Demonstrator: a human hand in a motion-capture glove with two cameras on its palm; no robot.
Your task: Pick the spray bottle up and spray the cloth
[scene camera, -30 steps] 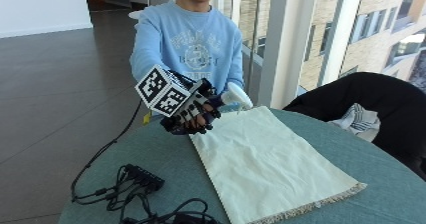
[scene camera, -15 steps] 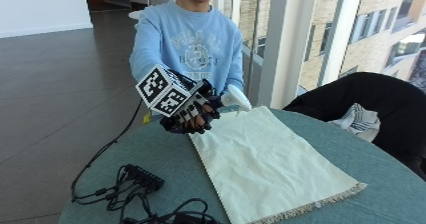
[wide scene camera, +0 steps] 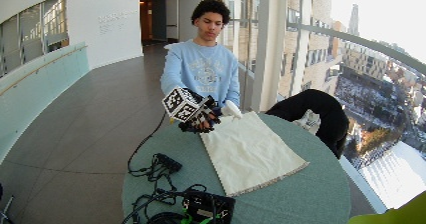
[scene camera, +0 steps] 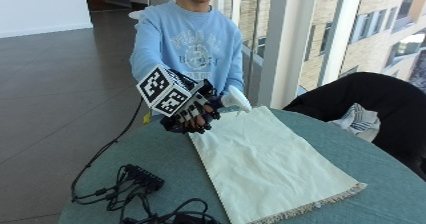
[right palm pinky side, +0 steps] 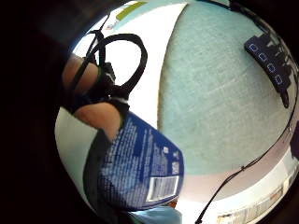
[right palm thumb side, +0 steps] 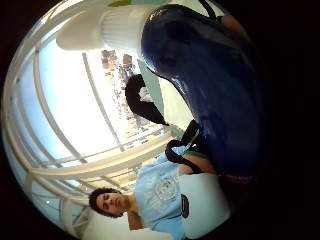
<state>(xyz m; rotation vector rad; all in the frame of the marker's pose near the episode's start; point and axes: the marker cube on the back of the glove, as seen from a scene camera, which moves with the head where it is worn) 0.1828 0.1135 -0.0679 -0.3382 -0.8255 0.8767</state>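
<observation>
The black-gloved right hand gripped a dark blue plastic spray bottle, white nozzle over the far-left corner of the cream fringed cloth.

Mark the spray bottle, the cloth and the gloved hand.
spray bottle [scene camera: 235,98], outside view, white spray head.
cloth [scene camera: 266,159], outside view, middle of the fabric.
right hand [scene camera: 192,115], outside view, gloved fingers round the bottle.

Probably an upper-floor office or institutional building. Floor-to-ceiling windows overlook city blocks, and a curved corridor runs past the round worktop.
</observation>
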